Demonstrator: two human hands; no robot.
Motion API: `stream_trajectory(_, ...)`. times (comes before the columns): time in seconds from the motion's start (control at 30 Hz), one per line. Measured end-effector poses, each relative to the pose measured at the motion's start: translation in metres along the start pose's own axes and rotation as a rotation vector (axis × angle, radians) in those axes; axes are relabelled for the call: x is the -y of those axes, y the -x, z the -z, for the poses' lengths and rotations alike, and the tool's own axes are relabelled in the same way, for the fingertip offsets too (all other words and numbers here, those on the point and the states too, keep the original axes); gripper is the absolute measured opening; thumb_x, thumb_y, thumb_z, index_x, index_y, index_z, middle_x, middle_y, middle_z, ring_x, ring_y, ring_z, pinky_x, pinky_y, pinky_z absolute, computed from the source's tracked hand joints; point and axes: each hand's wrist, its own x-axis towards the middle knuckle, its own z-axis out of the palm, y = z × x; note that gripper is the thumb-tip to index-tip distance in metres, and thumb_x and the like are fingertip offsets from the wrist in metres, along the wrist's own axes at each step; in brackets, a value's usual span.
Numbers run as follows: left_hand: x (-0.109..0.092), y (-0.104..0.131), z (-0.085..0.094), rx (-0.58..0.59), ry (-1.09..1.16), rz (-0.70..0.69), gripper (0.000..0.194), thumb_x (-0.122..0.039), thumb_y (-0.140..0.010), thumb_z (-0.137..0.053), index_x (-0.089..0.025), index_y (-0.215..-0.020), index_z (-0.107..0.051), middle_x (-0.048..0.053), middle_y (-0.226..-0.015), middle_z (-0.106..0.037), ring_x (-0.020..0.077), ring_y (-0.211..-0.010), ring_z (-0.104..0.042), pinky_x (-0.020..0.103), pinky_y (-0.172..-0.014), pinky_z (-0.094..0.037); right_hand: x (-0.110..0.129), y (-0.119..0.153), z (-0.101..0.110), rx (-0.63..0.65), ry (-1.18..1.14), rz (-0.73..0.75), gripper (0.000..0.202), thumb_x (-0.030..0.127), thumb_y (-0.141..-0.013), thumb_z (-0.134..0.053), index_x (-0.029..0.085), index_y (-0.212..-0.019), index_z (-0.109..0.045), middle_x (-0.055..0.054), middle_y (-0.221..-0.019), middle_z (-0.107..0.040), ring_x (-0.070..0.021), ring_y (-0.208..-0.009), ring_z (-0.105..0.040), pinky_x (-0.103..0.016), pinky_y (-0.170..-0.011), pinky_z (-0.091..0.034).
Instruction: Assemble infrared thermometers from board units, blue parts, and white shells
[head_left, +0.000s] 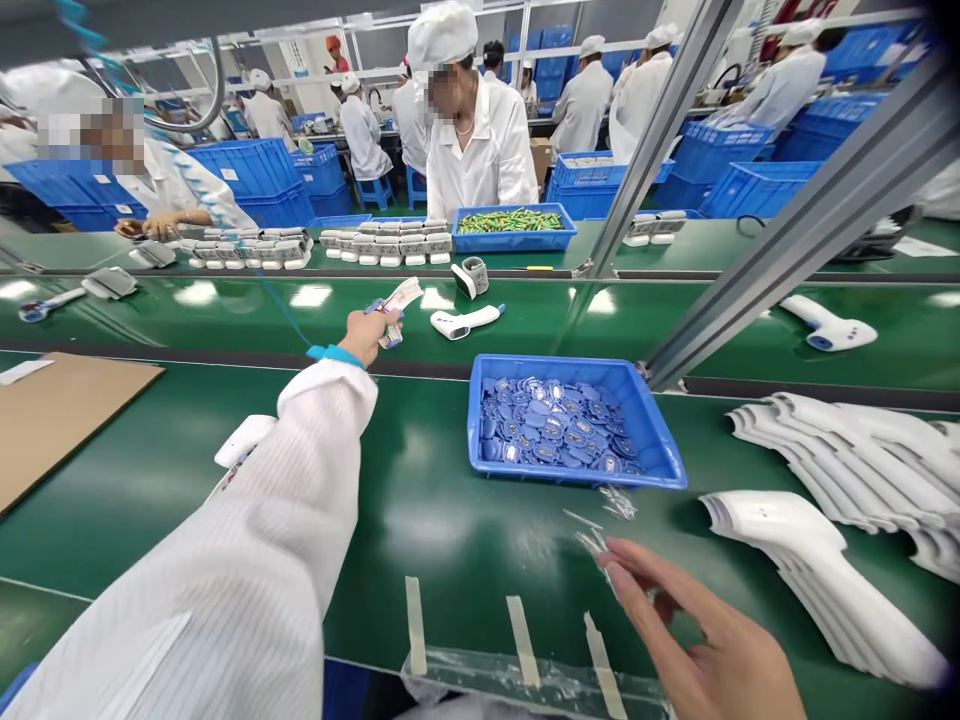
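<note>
My left hand reaches out over the green conveyor belt, closed around a small white-and-blue piece whose exact kind I cannot make out. To its right on the belt lie a white handheld thermometer and a white-and-grey curved unit. Near the front, my right hand pinches a few thin clear plastic pieces between thumb and fingertips. More of these clear pieces lie just beyond it, against a blue tray full of small blue oval parts.
Nested white housings are stacked at right. Tape strips hold clear plastic at the front edge. A cardboard sheet lies left. A slanted metal post rises beyond the tray. Across the belt, co-workers in white sit beside a tray of green parts.
</note>
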Motion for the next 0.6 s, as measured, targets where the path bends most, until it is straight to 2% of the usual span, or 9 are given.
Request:
stream_trajectory(0.07, 0.003, 0.040, 0.009, 0.054, 0.055, -0.013, 0.028, -0.031, -0.093, -0.065, -0.010, -0.111, -0.062, 0.010, -0.098, -0.069, 0.0154, -0.075, -0.066, 0.029, -0.065, -0.055, 0.016, -0.007, -0.002, 0.007, -0.005, 0.095, 0.027, 0.049, -0.090, -0.061, 0.032, -0.104, -0.077, -0.003, -0.099, -0.077, -0.0169, -0.072, -0.068, -0.020, -0.042, -0.049)
stream_trajectory(0.13, 0.007, 0.094, 0.018, 0.142, 0.079, -0.059, 0.030, -0.029, -0.083, -0.075, -0.011, -0.105, -0.064, 0.009, -0.088, -0.071, 0.0157, -0.068, -0.064, 0.027, -0.060, -0.051, 0.037, -0.014, -0.006, -0.006, -0.009, 0.201, 0.024, 0.043, -0.094, -0.057, 0.031, -0.105, -0.075, -0.002, -0.103, -0.076, -0.0186, -0.088, -0.070, -0.024, -0.059, -0.056)
stream_trajectory(0.2, 0.012, 0.152, 0.022, 0.304, 0.001, -0.206, 0.028, -0.027, -0.074, -0.082, -0.016, -0.095, -0.068, 0.005, -0.084, -0.070, 0.0164, -0.069, -0.062, 0.027, -0.061, -0.048, 0.060, -0.020, -0.012, -0.020, -0.022, 0.307, 0.022, 0.037, -0.097, -0.056, 0.029, -0.106, -0.074, -0.002, -0.106, -0.076, -0.0200, -0.100, -0.067, -0.030, -0.079, -0.056)
stream_trajectory(0.27, 0.018, 0.204, 0.021, 0.417, -0.077, -0.303, 0.021, -0.029, -0.077, -0.080, -0.021, -0.091, -0.067, 0.001, -0.082, -0.070, 0.0166, -0.073, -0.061, 0.027, -0.065, -0.046, 0.078, -0.024, -0.020, -0.018, -0.035, 0.380, 0.022, 0.033, -0.098, -0.054, 0.027, -0.109, -0.072, -0.003, -0.109, -0.075, -0.0210, -0.105, -0.065, -0.036, -0.089, -0.052)
stream_trajectory(0.33, 0.024, 0.243, 0.014, 0.485, -0.147, -0.333, 0.017, -0.028, -0.080, -0.076, -0.024, -0.093, -0.065, -0.001, -0.083, -0.069, 0.0170, -0.074, -0.061, 0.028, -0.066, -0.044, 0.090, -0.024, -0.029, 0.034, -0.037, 0.402, 0.021, 0.032, -0.098, -0.055, 0.025, -0.110, -0.072, -0.004, -0.112, -0.073, -0.0217, -0.106, -0.062, -0.037, -0.090, -0.048)
stream_trajectory(0.4, 0.031, 0.268, 0.006, 0.521, -0.197, -0.352, 0.016, -0.025, -0.083, -0.072, -0.025, -0.097, -0.064, -0.001, -0.088, -0.070, 0.0180, -0.077, -0.061, 0.029, -0.067, -0.043, 0.094, -0.021, -0.037, 0.109, 0.008, 0.395, 0.016, 0.032, -0.097, -0.058, 0.026, -0.101, -0.073, -0.003, -0.108, -0.073, -0.0210, -0.099, -0.061, -0.035, -0.083, -0.043)
stream_trajectory(0.47, 0.038, 0.282, -0.001, 0.552, -0.227, -0.386, 0.012, -0.025, -0.087, -0.068, -0.026, -0.097, -0.062, 0.000, -0.094, -0.070, 0.0190, -0.081, -0.061, 0.030, -0.070, -0.042, 0.095, -0.015, -0.040, 0.150, 0.088, 0.398, 0.018, 0.030, -0.097, -0.058, 0.025, -0.087, -0.073, -0.001, -0.096, -0.073, -0.0192, -0.088, -0.059, -0.034, -0.076, -0.037)
stream_trajectory(0.53, 0.045, 0.289, -0.007, 0.554, -0.251, -0.387, 0.007, -0.030, -0.091, -0.063, -0.025, -0.095, -0.059, 0.001, -0.093, -0.069, 0.0193, -0.080, -0.060, 0.031, -0.068, -0.040, 0.094, -0.010, -0.036, 0.121, 0.160, 0.413, 0.027, 0.028, -0.099, -0.054, 0.023, -0.079, -0.071, 0.000, -0.086, -0.072, -0.0175, -0.080, -0.057, -0.034, -0.073, -0.032)
stream_trajectory(0.6, 0.052, 0.292, -0.010, 0.512, -0.256, -0.314, 0.009, -0.032, -0.092, -0.060, -0.025, -0.095, -0.055, 0.001, -0.090, -0.067, 0.0188, -0.077, -0.059, 0.031, -0.066, -0.040, 0.088, -0.008, -0.028, 0.047, 0.177, 0.392, 0.031, 0.030, -0.100, -0.050, 0.023, -0.078, -0.070, 0.000, -0.084, -0.071, -0.0170, -0.079, -0.057, -0.034, -0.073, -0.031)
